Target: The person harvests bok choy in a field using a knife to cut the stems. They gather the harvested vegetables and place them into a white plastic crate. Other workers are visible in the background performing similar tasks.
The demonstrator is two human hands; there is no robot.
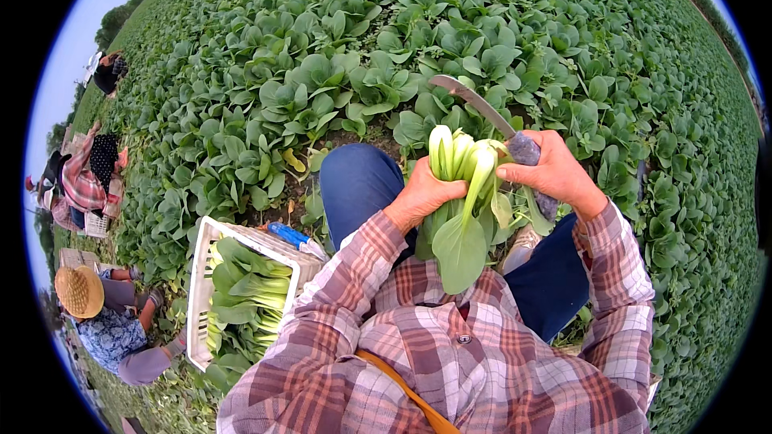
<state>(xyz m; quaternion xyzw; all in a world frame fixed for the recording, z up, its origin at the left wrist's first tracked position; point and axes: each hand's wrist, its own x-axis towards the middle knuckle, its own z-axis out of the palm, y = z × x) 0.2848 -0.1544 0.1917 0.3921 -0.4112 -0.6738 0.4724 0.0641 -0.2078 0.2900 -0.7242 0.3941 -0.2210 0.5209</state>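
Note:
My left hand [425, 193] is closed around a bunch of bok choy [463, 247], above my lap. The pale stalk bases point up and away from me, and the leaves hang down toward my shirt. In my right hand [552, 172] is a knife with a curved blade [482, 105] and a grey wrapped handle [523, 149]. Its tip points up and to the left, beyond the stalks. My right thumb reaches to the right side of the bunch, by a drooping stalk; whether it pinches that stalk is unclear.
A white plastic crate [196, 307] holding cut bok choy [259, 283] stands at my left. Beside it lies a blue-and-white object [289, 235]. Rows of growing bok choy [325, 78] spread ahead. A person in a straw hat [114, 331] sits further left, with several others beyond.

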